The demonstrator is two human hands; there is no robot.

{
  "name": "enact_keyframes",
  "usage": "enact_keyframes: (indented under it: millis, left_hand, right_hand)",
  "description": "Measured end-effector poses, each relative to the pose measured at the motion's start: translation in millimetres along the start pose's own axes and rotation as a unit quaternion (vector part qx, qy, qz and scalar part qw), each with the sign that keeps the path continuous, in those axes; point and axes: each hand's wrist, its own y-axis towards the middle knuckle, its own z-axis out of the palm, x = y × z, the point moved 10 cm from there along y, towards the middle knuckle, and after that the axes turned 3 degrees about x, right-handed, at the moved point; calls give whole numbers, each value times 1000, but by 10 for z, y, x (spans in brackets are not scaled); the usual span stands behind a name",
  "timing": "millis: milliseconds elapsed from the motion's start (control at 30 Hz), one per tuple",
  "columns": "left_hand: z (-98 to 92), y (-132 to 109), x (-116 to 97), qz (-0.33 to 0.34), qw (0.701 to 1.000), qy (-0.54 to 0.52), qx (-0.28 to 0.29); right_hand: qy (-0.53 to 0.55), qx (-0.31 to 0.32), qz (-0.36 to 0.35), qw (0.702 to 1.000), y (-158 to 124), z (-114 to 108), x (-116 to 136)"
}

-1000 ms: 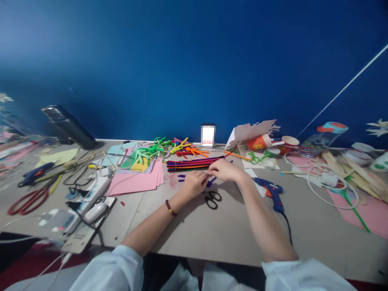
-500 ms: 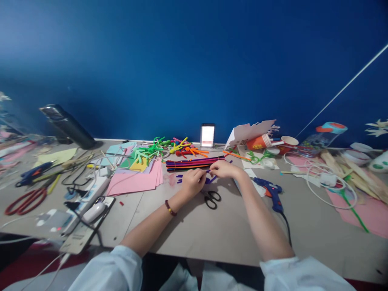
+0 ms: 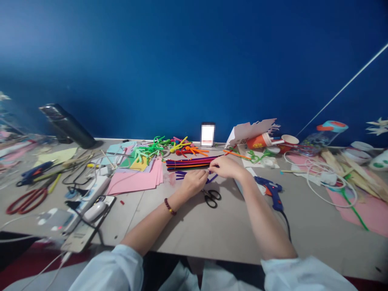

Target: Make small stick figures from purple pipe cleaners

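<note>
My left hand [image 3: 195,182] is closed in a pinch over short purple pipe cleaners [image 3: 181,173], whose ends fan out past its left side. Close beside it, my right hand [image 3: 224,167] pinches at the same purple cluster, its fingertips nearly meeting the left ones. Another purple length [image 3: 213,178] slants below the right hand's fingers; the join between them is hidden. Just behind both hands lies a bundle of long pipe cleaners [image 3: 190,163] in purple, red, orange and dark colours. Black-handled scissors [image 3: 211,198] rest on the table in front, their blades partly under the left hand.
A blue glue gun [image 3: 274,194] with its cord lies to the right. Pink paper [image 3: 133,182], a power strip [image 3: 91,194] and red-handled scissors [image 3: 27,201] are on the left. Bent green pipe cleaners [image 3: 151,149], a lit phone [image 3: 207,134] and paper cups [image 3: 259,141] stand or lie behind.
My right hand's fingers have shifted slightly left and curled in. A purple end that stuck up behind that hand no longer shows. The purple ends left of my left hand appear more spread.
</note>
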Motion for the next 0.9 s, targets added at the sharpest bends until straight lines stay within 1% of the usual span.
enact_keyframes:
  millis: [33, 100, 167, 233, 333, 433, 600, 700, 800, 867, 900]
  left_hand:
    - [-38, 10, -73, 29, 999, 12, -6]
    - [-128, 20, -158, 60, 998, 17, -30]
    - [-182, 21, -180, 66, 997, 9, -48]
    - [-194, 13, -171, 63, 996, -1, -60]
    - [-154, -5, -122, 49, 997, -20, -65]
    - [-86, -20, -41, 19, 997, -50, -60]
    - [-5, -35, 87, -43, 995, -83, -43]
    - [-22, -22, 78, -46, 994, -91, -44]
    - [-82, -3, 72, -45, 992, -105, -61]
    - [-109, 2, 130, -68, 988, -119, -73]
    - [-114, -3, 186, -92, 985, -125, -78]
  right_hand:
    - [1, -12, -3, 1000, -1, -32, -9]
    - [7, -26, -1, 1000, 6, -62, -55]
    - [19, -18, 6, 1000, 30, -31, -122]
    - [39, 10, 7, 999, 62, 53, -173]
    - [63, 41, 1, 997, 98, 157, -205]
    - [72, 33, 6, 997, 105, 155, -221]
    - [96, 10, -11, 995, 93, 103, -181]
    - [101, 3, -20, 995, 113, 103, -178]
    - [99, 13, -31, 995, 153, 157, -170]
    - [102, 27, -29, 994, 176, 209, -173]
    - [105, 31, -25, 994, 183, 227, -176]
